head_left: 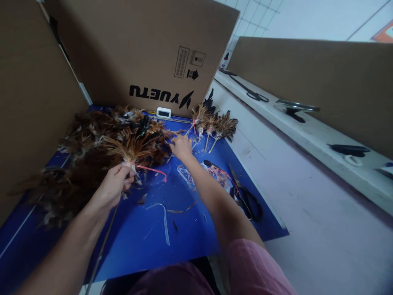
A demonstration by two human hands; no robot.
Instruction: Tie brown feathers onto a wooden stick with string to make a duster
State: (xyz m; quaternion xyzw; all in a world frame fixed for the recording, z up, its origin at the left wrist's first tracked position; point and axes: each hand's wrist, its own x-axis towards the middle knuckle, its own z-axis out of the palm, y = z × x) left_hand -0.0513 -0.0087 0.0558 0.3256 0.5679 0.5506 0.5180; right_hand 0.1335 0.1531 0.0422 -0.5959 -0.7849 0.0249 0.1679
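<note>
My left hand is closed around the bound base of a half-made feather duster. Its brown feathers fan upward, and a loose pink string trails right from the binding. A thin stick runs down below that hand toward the table's near edge. My right hand reaches to the right side of a big heap of brown and black feathers. Its fingers are bent together among the feather ends; what is between them is too small to make out.
Several small feather bundles lie at the back right. Black-handled scissors and a tangle of plastic strips lie right of my right forearm. A white digital device stands against the cardboard. A ledge runs along the right.
</note>
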